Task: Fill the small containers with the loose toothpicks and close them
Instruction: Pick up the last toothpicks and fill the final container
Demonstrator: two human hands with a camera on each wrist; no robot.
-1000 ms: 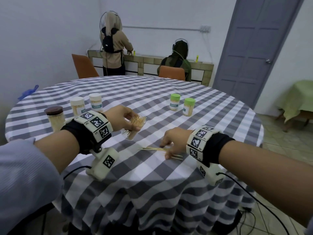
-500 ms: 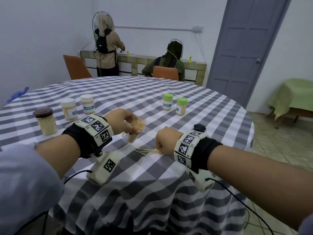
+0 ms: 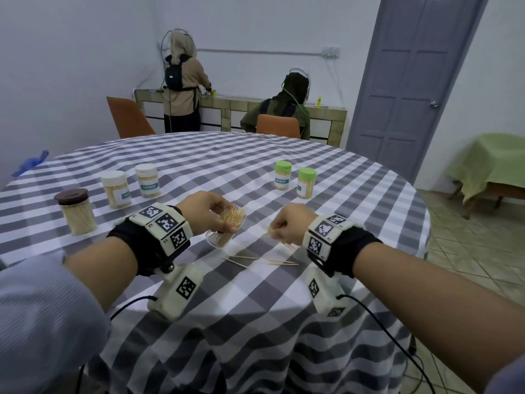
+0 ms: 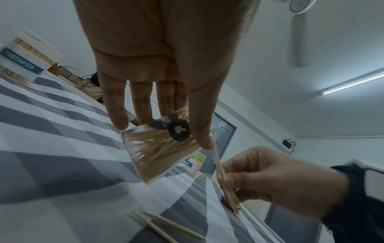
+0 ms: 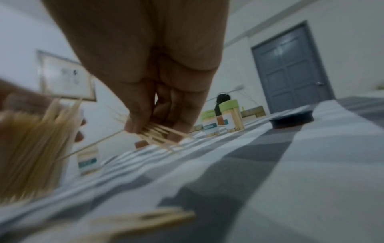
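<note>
Head view: L hand (image 3: 204, 213) grips a clear container (image 3: 220, 237), tilted on the checked tablecloth (image 3: 199, 280), toothpicks sticking out the top. R hand (image 3: 289, 223), just beside it, curls round a small toothpick bundle (image 3: 273, 232). Loose toothpicks (image 3: 255, 260) lie near, between the wrists. Closed, full jars: brown-lidded (image 3: 75, 211), two white-lidded (image 3: 116, 189), two green-lidded (image 3: 306, 183).

L wrist view: fingers (image 4: 116, 105) & thumb pinch the container w/ toothpicks inside; R hand holds its bundle (image 4: 224, 184) alongside.

R wrist view, blurry: fingertips (image 5: 135, 126) clamp the bundle just above the cloth. Dark lid (image 5: 290, 120) lies apart.
</note>
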